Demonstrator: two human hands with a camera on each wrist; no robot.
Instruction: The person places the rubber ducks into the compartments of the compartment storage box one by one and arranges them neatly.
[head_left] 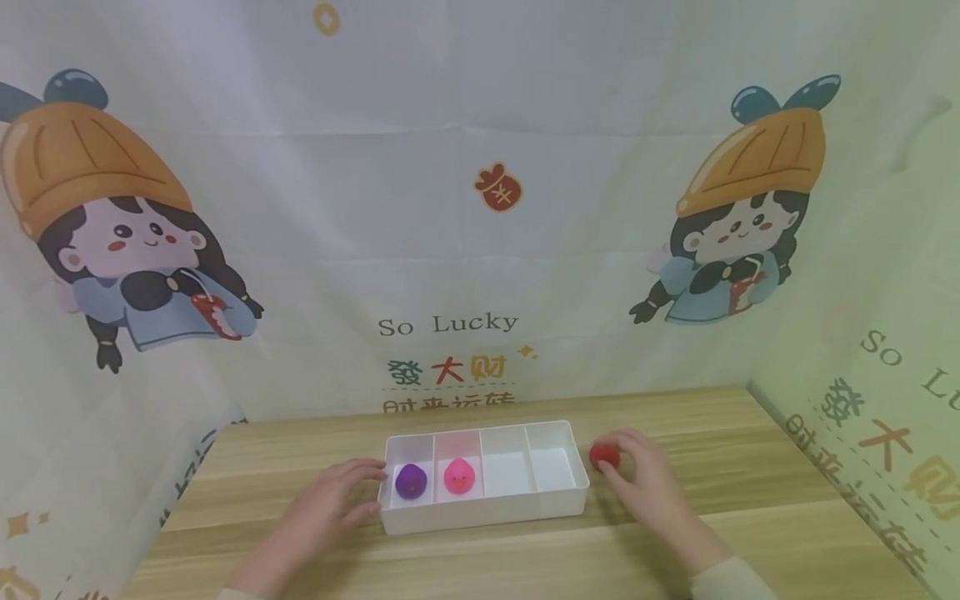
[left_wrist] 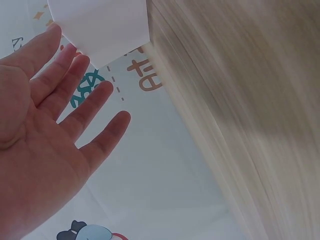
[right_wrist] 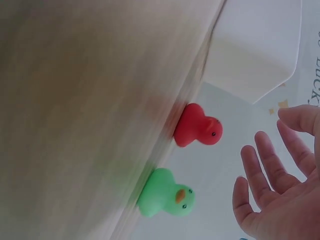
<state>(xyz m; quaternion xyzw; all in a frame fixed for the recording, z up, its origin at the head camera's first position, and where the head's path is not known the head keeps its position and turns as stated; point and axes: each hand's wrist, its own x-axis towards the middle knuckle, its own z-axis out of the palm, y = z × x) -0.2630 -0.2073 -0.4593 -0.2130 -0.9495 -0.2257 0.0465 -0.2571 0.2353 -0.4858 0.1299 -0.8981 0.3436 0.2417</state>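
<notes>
A white four-compartment box (head_left: 483,514) stands on the table. Its leftmost compartment holds a purple rubber duck (head_left: 411,482), and the one beside it a pink rubber duck (head_left: 460,476). My left hand (head_left: 318,510) is at the box's left end, fingers nearly straight and fingertips right at the wall. Just right of the box, my right hand (head_left: 651,479) hovers over a red rubber duck (right_wrist: 197,126) with its fingers relaxed and apart. A green rubber duck (right_wrist: 162,194) sits near the red one in the right wrist view; in the head view my right hand hides it.
The wood-grain table (head_left: 450,567) is backed by a printed cloth (head_left: 450,283) with cartoon figures and lettering. The cloth also rises along the left and right sides. Two compartments at the box's right contain nothing.
</notes>
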